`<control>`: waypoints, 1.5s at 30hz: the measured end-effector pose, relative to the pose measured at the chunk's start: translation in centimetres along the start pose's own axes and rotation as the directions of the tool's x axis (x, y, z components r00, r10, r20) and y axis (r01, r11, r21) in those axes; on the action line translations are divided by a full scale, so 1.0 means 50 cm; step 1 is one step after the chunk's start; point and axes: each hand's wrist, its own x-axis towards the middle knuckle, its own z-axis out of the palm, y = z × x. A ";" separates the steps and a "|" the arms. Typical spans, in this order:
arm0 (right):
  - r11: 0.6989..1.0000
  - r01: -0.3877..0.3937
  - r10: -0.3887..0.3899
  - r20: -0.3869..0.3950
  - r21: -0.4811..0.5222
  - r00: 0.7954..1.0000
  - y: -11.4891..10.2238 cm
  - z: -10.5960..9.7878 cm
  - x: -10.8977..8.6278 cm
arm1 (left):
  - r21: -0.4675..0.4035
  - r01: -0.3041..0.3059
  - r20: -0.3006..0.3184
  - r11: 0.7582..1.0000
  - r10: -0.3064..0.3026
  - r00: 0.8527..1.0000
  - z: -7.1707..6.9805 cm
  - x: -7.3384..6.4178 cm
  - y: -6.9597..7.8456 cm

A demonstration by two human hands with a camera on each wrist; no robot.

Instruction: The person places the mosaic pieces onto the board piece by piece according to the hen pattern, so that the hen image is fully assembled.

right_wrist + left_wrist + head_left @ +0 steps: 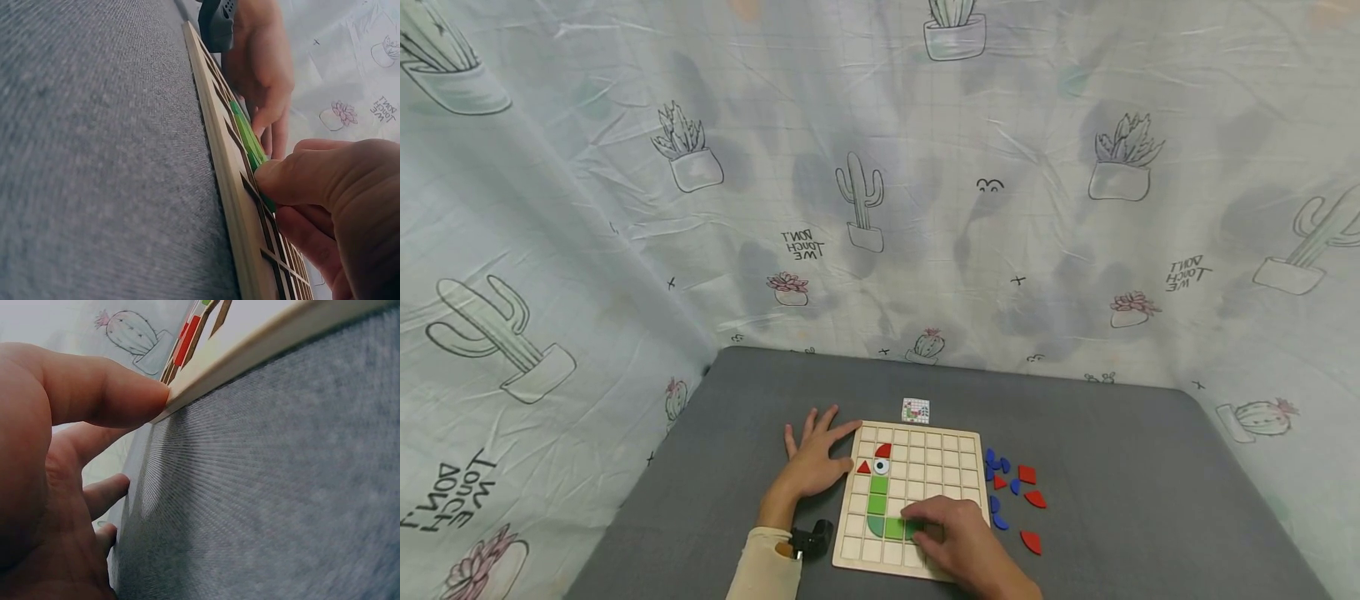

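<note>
A wooden grid board (928,483) lies on the grey table. My left hand (816,460) is spread at its left side, with thumb and index fingertip against the board's edge. Over the lower part of the board, my right hand (958,533) pinches a green tile (269,202) between thumb and fingers, mostly hidden by them. Left of that tile are a green square (894,528) and a green quarter-circle (876,525). Up the same column run green squares (877,503), a white eye tile (881,467) and a red quarter-circle (883,451). A red triangle (864,467) sits left of the eye.
Right of the board lie several loose blue pieces (1000,523), a red square (1027,474), red quarter-circles (1031,542) and a small red triangle (999,482). A small pattern card (916,410) lies behind the board. A cactus-print curtain (917,167) hangs around the table.
</note>
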 end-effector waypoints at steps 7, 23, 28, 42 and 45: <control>1.000 -0.013 0.013 0.002 -0.003 1.000 -0.003 -0.003 0.000 | -0.005 0.002 0.004 1.000 -0.002 1.000 0.000 0.000 -0.001; 0.986 -0.098 0.051 -0.321 -0.132 0.946 0.074 -0.102 -0.060 | -0.011 -0.007 -0.006 1.000 0.007 1.000 0.001 0.000 0.003; 0.963 -0.219 0.138 -0.415 -0.154 0.899 0.116 -0.151 -0.098 | -0.011 -0.003 -0.002 1.000 0.003 1.000 0.001 -0.001 0.004; 0.849 -0.457 0.324 -0.420 -0.267 0.848 0.132 -0.193 -0.175 | 0.002 -0.004 0.001 1.000 0.004 1.000 -0.001 -0.003 0.003; 0.845 -0.461 0.315 -0.445 -0.271 0.839 0.130 -0.197 -0.182 | -0.001 -0.005 0.003 1.000 0.005 1.000 -0.002 -0.004 0.003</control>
